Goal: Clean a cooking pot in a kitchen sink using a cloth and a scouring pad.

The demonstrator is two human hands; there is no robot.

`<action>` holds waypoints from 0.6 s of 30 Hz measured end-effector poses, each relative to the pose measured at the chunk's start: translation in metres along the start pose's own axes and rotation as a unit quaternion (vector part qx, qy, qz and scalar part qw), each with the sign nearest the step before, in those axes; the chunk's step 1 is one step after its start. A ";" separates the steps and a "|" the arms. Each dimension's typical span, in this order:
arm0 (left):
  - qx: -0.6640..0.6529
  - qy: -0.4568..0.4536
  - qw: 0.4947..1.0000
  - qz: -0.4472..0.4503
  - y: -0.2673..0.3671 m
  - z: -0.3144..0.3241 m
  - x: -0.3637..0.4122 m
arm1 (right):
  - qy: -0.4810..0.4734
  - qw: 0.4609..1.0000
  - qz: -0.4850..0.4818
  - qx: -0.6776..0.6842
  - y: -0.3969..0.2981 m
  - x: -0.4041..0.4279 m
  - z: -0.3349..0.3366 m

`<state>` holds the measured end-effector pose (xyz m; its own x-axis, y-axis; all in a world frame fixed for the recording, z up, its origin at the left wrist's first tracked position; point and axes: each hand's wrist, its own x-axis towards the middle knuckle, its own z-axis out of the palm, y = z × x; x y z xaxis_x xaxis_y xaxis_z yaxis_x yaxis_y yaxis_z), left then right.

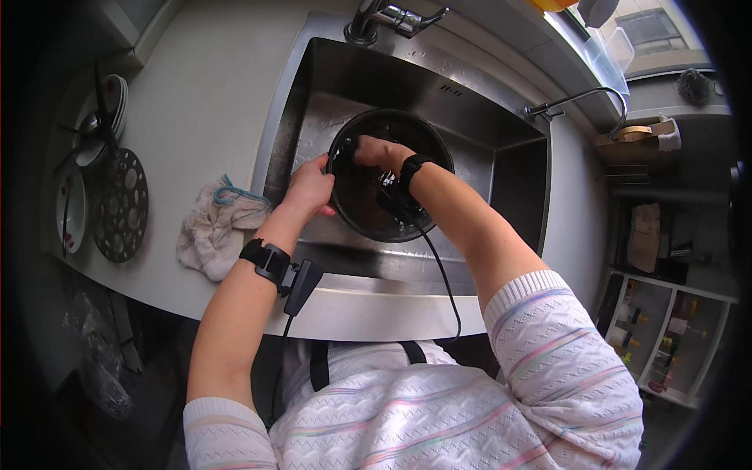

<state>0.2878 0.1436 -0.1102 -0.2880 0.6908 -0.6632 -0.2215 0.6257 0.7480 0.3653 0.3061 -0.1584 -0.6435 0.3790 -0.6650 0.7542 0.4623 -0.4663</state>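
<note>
A dark round pan (376, 220) sits in the stainless steel sink (470, 235), with a little brownish liquid glinting inside. My left hand (310, 187) grips its left rim, thumb and fingers on either side of the wall. Inside the pan, near the upper left wall, my right hand (376, 153) is closed around a small dark object (348, 150), which may be a scourer and is partly hidden by the fingers. Black straps with devices circle both wrists; a black cable (437, 258) trails from the right one across the pan's rim and the sink's front edge.
A crumpled cloth (214, 229) lies left of the sink. Farther left are a perforated dark rack (121, 205), stacked plates (120, 108) and a bowl (70, 205). The main faucet (390, 20) rises behind the basin; a slim curved tap (581, 97) stands at right.
</note>
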 end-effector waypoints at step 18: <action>0.003 0.028 0.999 -0.020 -0.017 -0.013 0.001 | -0.168 0.832 -0.271 -0.454 -0.007 -0.051 0.060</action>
<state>0.2795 0.1292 -0.1228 -0.3302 0.6438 -0.6903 -0.2289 0.6549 0.7202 0.4013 0.2353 -0.1563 -0.6688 -0.2566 -0.6977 -0.1414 0.9653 -0.2195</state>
